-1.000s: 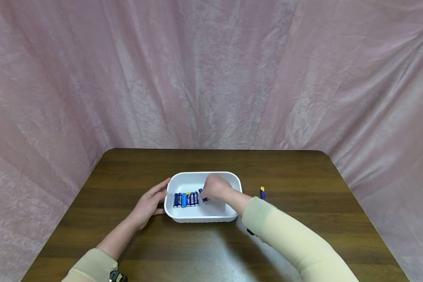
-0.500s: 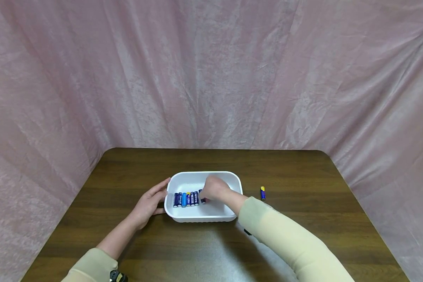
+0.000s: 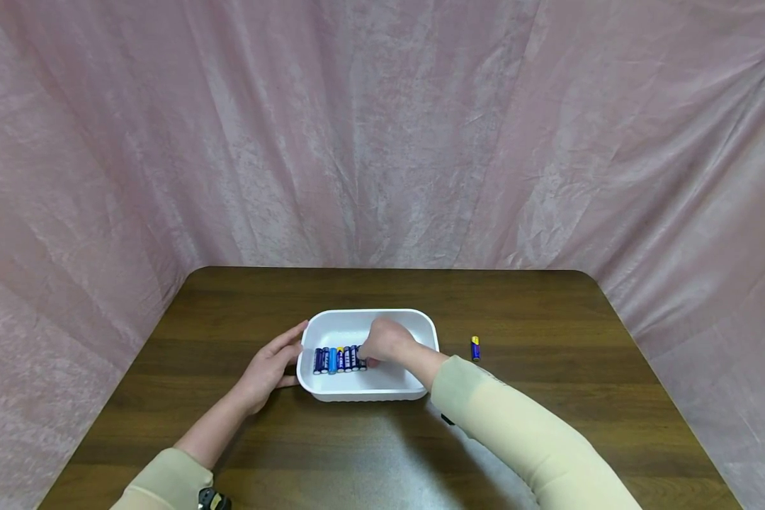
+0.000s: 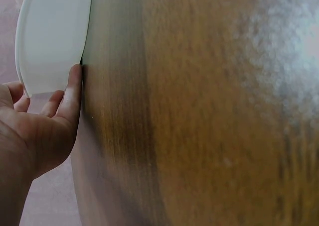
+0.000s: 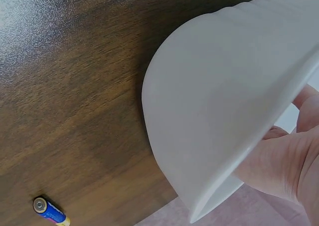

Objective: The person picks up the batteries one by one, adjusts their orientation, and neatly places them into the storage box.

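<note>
Inside a white plastic tub (image 3: 382, 394), several AA-size batteries (image 3: 333, 361) lie side by side in a row at the left; most are dark blue, one is lighter blue, one has a yellow end. My right hand (image 3: 387, 341) reaches into the tub and pinches the battery (image 3: 363, 366) at the row's right end, partly covering it. In the right wrist view the tub wall hides those fingertips. My left hand (image 3: 269, 368) rests against the tub's left side with fingers extended, which the left wrist view confirms at the outer wall (image 4: 55, 42).
A single blue and yellow battery (image 3: 475, 348) lies on the wooden table (image 3: 261, 439) to the right of the tub; it also shows in the right wrist view. A pink curtain (image 3: 382, 142) hangs behind the table's far edge.
The battery in my right hand, tilted and apart from the row earlier, has shifted slightly left and straightened up against the row's right end. My left hand has stayed in place.
</note>
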`<act>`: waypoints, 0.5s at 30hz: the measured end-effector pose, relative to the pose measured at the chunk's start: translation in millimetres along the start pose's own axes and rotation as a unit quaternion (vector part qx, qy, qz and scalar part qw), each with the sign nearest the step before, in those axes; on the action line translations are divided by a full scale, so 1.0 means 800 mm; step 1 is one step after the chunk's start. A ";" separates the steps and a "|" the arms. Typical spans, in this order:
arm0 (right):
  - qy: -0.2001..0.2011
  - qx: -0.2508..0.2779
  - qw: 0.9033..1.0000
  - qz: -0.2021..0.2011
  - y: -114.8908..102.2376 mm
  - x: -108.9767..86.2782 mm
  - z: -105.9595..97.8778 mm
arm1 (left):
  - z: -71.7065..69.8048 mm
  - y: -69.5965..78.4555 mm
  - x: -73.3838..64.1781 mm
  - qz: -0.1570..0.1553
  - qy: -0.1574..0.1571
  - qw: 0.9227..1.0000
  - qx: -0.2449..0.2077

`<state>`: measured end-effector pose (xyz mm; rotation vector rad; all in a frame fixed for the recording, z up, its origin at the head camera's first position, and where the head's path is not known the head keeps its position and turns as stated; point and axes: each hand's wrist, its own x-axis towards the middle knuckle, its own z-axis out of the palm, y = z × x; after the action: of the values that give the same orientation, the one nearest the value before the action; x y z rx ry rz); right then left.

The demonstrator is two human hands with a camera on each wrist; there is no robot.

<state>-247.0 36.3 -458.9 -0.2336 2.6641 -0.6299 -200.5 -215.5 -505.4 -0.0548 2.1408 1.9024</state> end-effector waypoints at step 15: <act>0.000 0.022 0.999 -0.030 -0.004 -0.010 -0.021 | -0.002 0.000 -0.002 -0.003 -0.003 1.000 -0.001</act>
<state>-246.6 42.3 -441.1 -0.3028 2.6491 -0.7054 -199.5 -217.0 -504.8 -0.0577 2.1321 1.8996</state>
